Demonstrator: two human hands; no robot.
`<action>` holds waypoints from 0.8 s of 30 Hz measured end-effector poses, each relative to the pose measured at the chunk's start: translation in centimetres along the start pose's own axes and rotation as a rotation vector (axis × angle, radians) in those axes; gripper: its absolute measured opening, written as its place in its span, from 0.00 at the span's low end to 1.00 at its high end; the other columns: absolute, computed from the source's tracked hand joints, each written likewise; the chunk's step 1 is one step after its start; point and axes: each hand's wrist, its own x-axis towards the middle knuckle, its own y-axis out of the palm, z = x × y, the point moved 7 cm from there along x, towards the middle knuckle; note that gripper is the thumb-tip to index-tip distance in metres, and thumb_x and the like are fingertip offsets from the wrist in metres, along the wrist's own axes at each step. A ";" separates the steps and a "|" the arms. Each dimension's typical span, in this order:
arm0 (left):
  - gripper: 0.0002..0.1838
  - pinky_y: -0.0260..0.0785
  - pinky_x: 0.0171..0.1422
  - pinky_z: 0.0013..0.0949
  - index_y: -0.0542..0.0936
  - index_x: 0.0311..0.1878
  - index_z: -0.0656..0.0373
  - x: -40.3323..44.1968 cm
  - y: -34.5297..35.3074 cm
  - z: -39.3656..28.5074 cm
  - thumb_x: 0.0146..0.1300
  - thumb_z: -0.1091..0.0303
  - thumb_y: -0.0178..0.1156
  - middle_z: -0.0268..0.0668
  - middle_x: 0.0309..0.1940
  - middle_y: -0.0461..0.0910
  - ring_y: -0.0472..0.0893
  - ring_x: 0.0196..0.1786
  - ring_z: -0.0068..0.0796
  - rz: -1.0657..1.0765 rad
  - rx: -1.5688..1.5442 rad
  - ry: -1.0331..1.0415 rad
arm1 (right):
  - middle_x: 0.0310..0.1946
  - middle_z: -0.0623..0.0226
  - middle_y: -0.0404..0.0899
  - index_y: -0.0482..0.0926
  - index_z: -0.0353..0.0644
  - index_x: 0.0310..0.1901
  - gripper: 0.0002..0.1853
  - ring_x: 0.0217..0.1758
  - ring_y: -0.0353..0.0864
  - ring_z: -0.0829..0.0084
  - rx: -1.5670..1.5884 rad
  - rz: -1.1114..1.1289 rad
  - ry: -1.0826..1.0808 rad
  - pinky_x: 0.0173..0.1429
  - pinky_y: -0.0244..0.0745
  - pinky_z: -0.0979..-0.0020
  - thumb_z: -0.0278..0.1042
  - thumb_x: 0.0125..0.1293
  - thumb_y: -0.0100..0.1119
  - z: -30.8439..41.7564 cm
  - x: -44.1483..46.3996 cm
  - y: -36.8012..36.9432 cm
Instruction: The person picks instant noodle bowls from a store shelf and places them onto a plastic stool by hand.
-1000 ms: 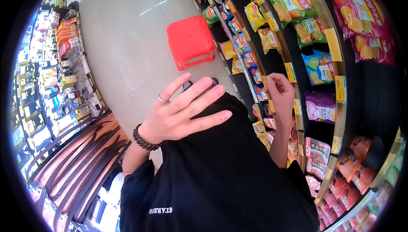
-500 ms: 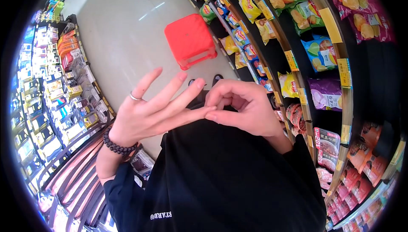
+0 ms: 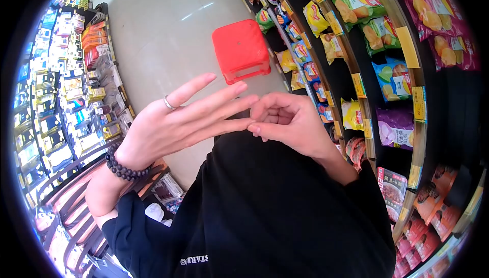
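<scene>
My left hand (image 3: 186, 117) is stretched out over the front of my black shirt (image 3: 295, 196), its fingers spread and pointing right. It wears a silver ring (image 3: 168, 102) on its uppermost finger, and a dark beaded bracelet (image 3: 122, 168) circles the wrist. My right hand (image 3: 295, 125) is closed, fingers curled, with thumb and forefinger pinched around the tip of my left hand's lowest visible finger. No separate object shows between the two hands, though the inside of the right hand is partly hidden.
A red plastic stool (image 3: 242, 48) stands on the grey floor (image 3: 163, 28) ahead. Shelves of chip bags (image 3: 356, 3) and packaged food cups (image 3: 428, 196) line the right side. On the left hang racks of small packaged goods (image 3: 56, 94). Curved dark rails (image 3: 71, 201) lie at lower left.
The left hand has tilted, its fingers closer together and its wrist shifted left. The right hand keeps its pinch at the fingertip. The view has shifted, so stool and shelves appear farther right.
</scene>
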 end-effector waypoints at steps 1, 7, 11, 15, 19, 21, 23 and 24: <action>0.34 0.44 0.80 0.44 0.52 0.74 0.38 -0.1 0.2 -0.1 0.64 0.59 0.48 0.26 0.73 0.55 0.54 0.75 0.24 0.034 0.014 0.021 | 0.32 0.68 0.80 0.77 0.34 0.40 0.08 0.35 0.80 0.81 -0.011 0.008 0.009 0.39 0.76 0.80 0.19 0.59 0.64 -0.2 0.1 -0.1; 0.38 0.46 0.79 0.43 0.51 0.74 0.33 0.2 0.7 -0.7 0.60 0.62 0.52 0.23 0.74 0.54 0.55 0.75 0.25 0.123 0.014 -0.018 | 0.32 0.63 0.81 0.78 0.33 0.40 0.07 0.35 0.82 0.76 -0.006 0.014 0.108 0.39 0.78 0.77 0.20 0.60 0.62 -1.7 0.9 -1.0; 0.36 0.38 0.81 0.46 0.51 0.75 0.37 0.6 1.1 -0.7 0.63 0.58 0.48 0.27 0.74 0.52 0.50 0.77 0.28 0.129 0.032 0.013 | 0.32 0.62 0.83 0.79 0.33 0.39 0.06 0.34 0.82 0.77 0.119 0.010 0.139 0.43 0.77 0.78 0.21 0.60 0.63 -2.2 1.0 -1.6; 0.36 0.38 0.81 0.46 0.51 0.75 0.36 1.2 1.5 -0.6 0.62 0.58 0.49 0.26 0.75 0.50 0.50 0.77 0.28 0.129 0.007 0.019 | 0.32 0.61 0.83 0.79 0.32 0.39 0.07 0.34 0.82 0.76 0.246 0.009 0.169 0.43 0.77 0.77 0.22 0.59 0.64 -3.1 0.9 -2.3; 0.38 0.39 0.81 0.46 0.49 0.75 0.36 1.8 1.8 -0.5 0.61 0.60 0.51 0.24 0.75 0.49 0.50 0.77 0.28 0.140 0.004 0.032 | 0.32 0.61 0.82 0.80 0.33 0.38 0.06 0.34 0.82 0.76 0.270 -0.036 0.170 0.42 0.77 0.77 0.22 0.59 0.64 -3.2 0.6 -2.7; 0.39 0.39 0.81 0.46 0.48 0.75 0.36 2.1 1.9 -0.4 0.61 0.60 0.51 0.24 0.75 0.49 0.50 0.77 0.27 0.145 0.017 0.028 | 0.31 0.62 0.82 0.80 0.33 0.37 0.06 0.34 0.82 0.76 0.273 -0.050 0.105 0.41 0.77 0.77 0.22 0.59 0.64 -2.4 0.4 -2.8; 0.41 0.41 0.80 0.45 0.47 0.75 0.35 2.6 2.0 -0.3 0.60 0.61 0.52 0.22 0.75 0.49 0.52 0.76 0.27 0.131 -0.013 0.003 | 0.31 0.63 0.81 0.80 0.33 0.37 0.05 0.34 0.82 0.77 0.272 -0.066 0.051 0.41 0.77 0.77 0.23 0.60 0.65 -1.6 0.2 -2.9; 0.42 0.43 0.80 0.44 0.46 0.75 0.35 2.8 2.2 -0.6 0.59 0.62 0.53 0.21 0.75 0.50 0.53 0.76 0.27 0.115 -0.050 -0.021 | 0.31 0.64 0.81 0.80 0.33 0.36 0.05 0.34 0.81 0.77 0.268 -0.073 0.031 0.41 0.77 0.77 0.23 0.60 0.65 -1.2 0.0 -3.0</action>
